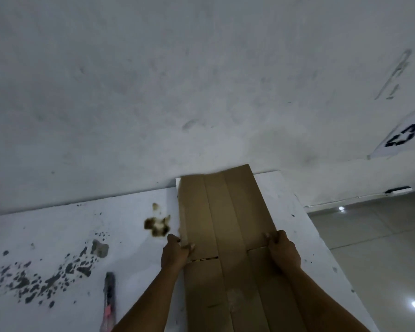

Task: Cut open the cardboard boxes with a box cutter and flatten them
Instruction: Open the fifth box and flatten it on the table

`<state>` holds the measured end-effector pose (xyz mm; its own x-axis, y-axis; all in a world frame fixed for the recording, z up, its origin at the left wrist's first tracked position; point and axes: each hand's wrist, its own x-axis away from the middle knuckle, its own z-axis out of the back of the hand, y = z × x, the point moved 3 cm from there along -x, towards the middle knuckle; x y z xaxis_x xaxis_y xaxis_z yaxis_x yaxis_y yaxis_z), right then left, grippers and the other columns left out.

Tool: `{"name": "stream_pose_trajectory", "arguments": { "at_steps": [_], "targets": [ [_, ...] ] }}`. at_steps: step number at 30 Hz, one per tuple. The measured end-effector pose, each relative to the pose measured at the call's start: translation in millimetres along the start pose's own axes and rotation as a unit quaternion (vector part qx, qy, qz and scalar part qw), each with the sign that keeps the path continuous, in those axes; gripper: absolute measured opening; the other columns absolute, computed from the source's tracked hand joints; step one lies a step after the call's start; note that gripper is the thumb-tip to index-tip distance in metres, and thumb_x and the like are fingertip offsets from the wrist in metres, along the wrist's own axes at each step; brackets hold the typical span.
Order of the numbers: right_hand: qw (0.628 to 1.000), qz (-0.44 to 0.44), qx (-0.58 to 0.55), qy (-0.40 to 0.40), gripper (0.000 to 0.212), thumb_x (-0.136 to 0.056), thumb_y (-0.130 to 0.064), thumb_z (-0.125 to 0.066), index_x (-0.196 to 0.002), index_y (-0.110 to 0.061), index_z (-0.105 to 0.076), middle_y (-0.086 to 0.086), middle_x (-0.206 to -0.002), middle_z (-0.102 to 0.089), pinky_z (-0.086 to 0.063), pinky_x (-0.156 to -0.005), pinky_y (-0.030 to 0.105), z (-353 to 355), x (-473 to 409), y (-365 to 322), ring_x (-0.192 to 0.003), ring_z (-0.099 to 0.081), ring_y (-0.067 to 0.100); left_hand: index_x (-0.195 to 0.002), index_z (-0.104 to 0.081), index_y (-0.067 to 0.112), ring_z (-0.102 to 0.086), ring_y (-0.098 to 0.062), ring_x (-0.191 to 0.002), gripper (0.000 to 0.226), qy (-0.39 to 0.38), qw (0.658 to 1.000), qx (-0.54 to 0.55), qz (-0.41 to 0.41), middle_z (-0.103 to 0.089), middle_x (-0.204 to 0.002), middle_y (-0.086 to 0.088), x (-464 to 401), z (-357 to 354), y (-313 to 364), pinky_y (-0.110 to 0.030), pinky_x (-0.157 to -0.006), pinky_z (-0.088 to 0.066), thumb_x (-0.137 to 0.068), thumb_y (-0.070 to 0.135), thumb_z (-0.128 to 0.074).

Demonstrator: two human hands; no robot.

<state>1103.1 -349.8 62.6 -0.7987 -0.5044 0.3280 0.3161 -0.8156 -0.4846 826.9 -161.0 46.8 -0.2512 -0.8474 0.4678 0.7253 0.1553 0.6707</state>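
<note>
A brown cardboard box [225,219], opened out and lying flat, stretches from the near edge of the white table [58,236] to its far edge by the wall. My left hand [175,252] grips the cardboard's left edge, fingers curled over it. My right hand [282,250] grips the right edge at about the same height. A slit shows between the panels just below my left hand. The box cutter [109,305], dark with a pink part, lies on the table to the left of my left forearm, untouched.
The table top carries a brown stain [157,225] beside the cardboard and many dark chipped spots [46,279] on the left. A grey wall [201,92] rises right behind the table. To the right lies tiled floor [381,248] and a sheet with a recycling symbol [403,138].
</note>
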Motion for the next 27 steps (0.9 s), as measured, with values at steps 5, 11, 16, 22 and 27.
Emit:
{"name": "stream_pose_trajectory", "arguments": {
  "at_steps": [5,11,16,22,27],
  "targets": [
    [0.999,0.036,-0.028,-0.014,0.039,-0.1,-0.049,-0.047,-0.115,-0.014,-0.044,0.005,-0.101,-0.062,-0.052,-0.081,0.044,-1.9,-30.5,7.6,-0.095,-0.064,0.032,-0.114,-0.044,0.017,-0.063,-0.028,-0.09,0.047,0.05,0.999,-0.003,0.019,-0.059,-0.097,-0.003,2.3,-16.1,10.5,-0.032,-0.068,-0.048,-0.086,0.039,-0.075],
    [0.997,0.064,0.036,-0.023,0.043,-0.1,-0.052,-0.044,-0.117,-0.013,-0.045,0.01,-0.111,-0.053,-0.045,-0.072,0.036,-11.1,-46.7,21.6,-0.093,-0.059,0.029,-0.126,-0.047,0.02,-0.062,-0.035,-0.101,0.051,0.088,0.995,0.015,0.042,-0.062,-0.111,-0.017,7.6,-32.6,1.0,-0.039,-0.078,-0.053,-0.088,0.047,-0.069],
    [0.989,0.093,0.115,0.018,0.049,-0.098,-0.054,-0.045,-0.125,-0.013,-0.045,0.013,-0.119,-0.05,-0.047,-0.083,0.044,-11.3,-50.9,24.5,-0.105,-0.053,0.032,-0.135,-0.044,0.017,-0.062,-0.038,-0.109,0.051,0.101,0.993,0.023,0.048,-0.064,-0.123,-0.017,16.9,-42.9,9.2,-0.038,-0.085,-0.05,-0.095,0.045,-0.06],
    [0.994,0.067,0.08,-0.045,0.05,-0.101,-0.043,-0.044,-0.139,-0.014,-0.031,0.016,-0.133,-0.042,-0.045,-0.093,0.052,-28.9,-56.8,21.5,-0.121,-0.043,0.037,-0.134,-0.041,0.021,-0.063,-0.036,-0.107,0.052,0.109,0.99,0.003,0.088,-0.064,-0.124,-0.016,16.8,-50.9,12.7,-0.042,-0.089,-0.052,-0.095,0.051,-0.057],
    [0.996,-0.029,0.034,-0.08,0.07,-0.094,-0.05,-0.057,-0.143,-0.007,-0.032,0.02,-0.141,-0.038,-0.042,-0.103,0.054,-22.3,-70.6,19.1,-0.129,-0.041,0.041,-0.139,-0.038,0.012,-0.055,-0.035,-0.12,0.092,0.047,0.976,0.107,0.186,-0.054,-0.136,-0.015,-2.2,-46.3,-2.8,-0.044,-0.101,-0.049,-0.073,0.065,-0.076]
  ]
}}
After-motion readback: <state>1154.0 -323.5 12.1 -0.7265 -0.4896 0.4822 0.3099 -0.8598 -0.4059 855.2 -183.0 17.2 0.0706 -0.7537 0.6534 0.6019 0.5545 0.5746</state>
